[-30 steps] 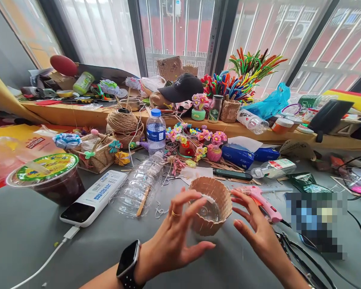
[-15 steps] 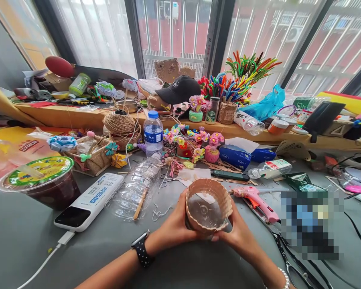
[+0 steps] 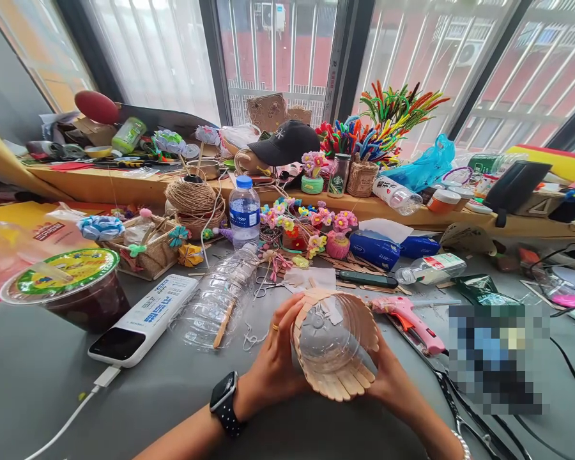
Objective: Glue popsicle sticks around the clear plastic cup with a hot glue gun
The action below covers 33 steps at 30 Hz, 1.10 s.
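Note:
Between my hands is a round cup, a clear plastic bottle base ringed with wooden craft sticks. It is tilted, showing the clear ribbed plastic and several stick ends along the near rim. My left hand grips its left side, fingers over the upper edge, a ring on one finger. On the opposite side my right hand holds it, those fingertips mostly hidden behind the sticks. A pink glue gun lies right of the cup. To its left rests a cut clear plastic bottle with one craft stick on it.
A white power bank with a cable and a lidded drink cup stand at left. Scissors lie at right front. Behind are a water bottle, pipe-cleaner flowers, a twine ball and a green cutter.
The cup has been tipped and turned, so its near stick wall now shows. My left fingers have come up over its upper edge, and the left wrist has rotated.

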Motion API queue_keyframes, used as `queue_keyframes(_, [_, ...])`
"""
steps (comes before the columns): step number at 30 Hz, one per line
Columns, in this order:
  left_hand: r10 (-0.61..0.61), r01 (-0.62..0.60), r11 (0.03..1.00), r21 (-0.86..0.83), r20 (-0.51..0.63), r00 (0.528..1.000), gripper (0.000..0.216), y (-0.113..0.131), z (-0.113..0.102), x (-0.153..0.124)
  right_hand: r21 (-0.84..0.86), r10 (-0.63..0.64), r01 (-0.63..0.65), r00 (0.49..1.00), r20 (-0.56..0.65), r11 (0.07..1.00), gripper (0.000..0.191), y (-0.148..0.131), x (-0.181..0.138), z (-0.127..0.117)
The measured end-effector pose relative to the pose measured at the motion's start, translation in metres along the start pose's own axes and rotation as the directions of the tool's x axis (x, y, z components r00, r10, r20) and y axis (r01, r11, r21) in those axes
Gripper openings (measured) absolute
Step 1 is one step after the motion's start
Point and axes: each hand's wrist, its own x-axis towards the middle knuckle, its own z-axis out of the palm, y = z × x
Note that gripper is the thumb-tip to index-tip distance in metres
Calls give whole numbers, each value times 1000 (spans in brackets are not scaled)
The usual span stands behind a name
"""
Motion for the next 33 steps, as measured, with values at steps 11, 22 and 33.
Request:
queue_keyframes(11, [-280,443,727,-525,363,889,102,-8,-17,4,122,71,-75,997,33,990,93,1,2,1])
queue_keyframes(22, [-383,474,641,-604,283,879,114,4,-13,12,429,87,-111,993,74,897,119,-18,10,2])
queue_keyframes(33, [-383,425,768,-479,188,905,115,5,-14,2,578,157,-254,964,213,776,92,-22,13,0])
